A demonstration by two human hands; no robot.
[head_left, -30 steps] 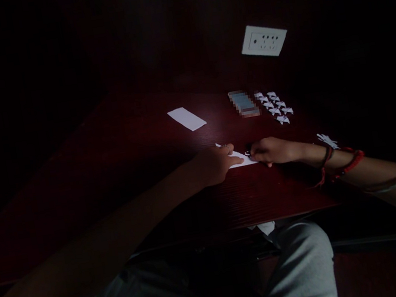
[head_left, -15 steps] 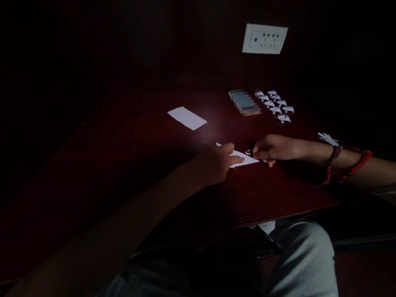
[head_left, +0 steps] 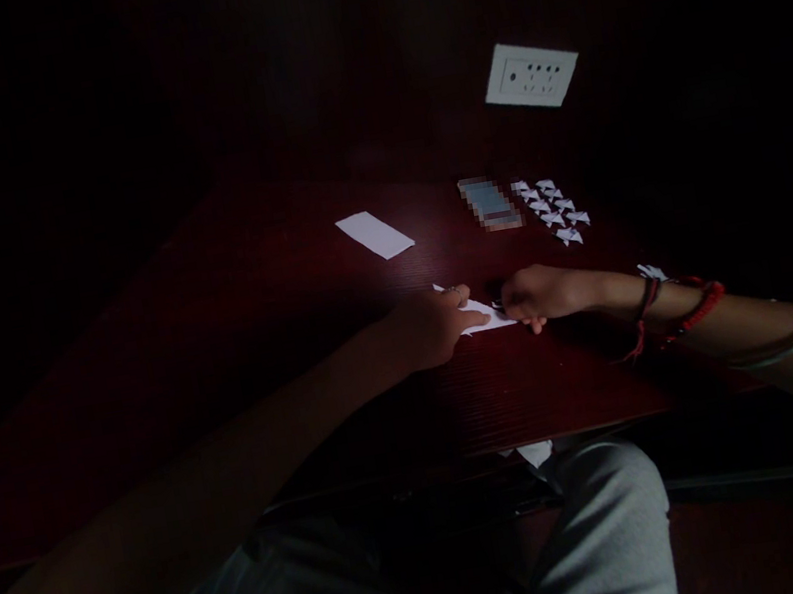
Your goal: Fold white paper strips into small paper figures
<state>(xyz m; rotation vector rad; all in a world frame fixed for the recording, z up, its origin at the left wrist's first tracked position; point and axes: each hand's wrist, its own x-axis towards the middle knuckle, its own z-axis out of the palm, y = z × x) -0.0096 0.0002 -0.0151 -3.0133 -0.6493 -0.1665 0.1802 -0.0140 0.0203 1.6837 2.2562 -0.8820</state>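
A folded white piece of paper [head_left: 477, 308] lies on the dark red table in front of me, its visible part roughly triangular. My left hand [head_left: 432, 326] holds it down from the left, with one digit stretched over its face and a ring showing on a finger. At the paper's right corner, my right hand [head_left: 544, 293] is closed, fingertips pinched together on the tip. That corner is partly hidden by my fingers. Small white scraps lie just behind the paper, partly covered by my right hand.
Farther back are a flat white paper rectangle [head_left: 375, 235], a blurred phone-like device [head_left: 490, 204] and several small folded paper pieces [head_left: 550, 210]. Paper strips [head_left: 652, 271] lie behind my right wrist. A socket plate [head_left: 531, 75] is on the wall. The table's front edge is above my knees.
My right hand has shifted slightly left along the paper's corner, now covering more of it and the scraps. My left hand and the paper have stayed in place.
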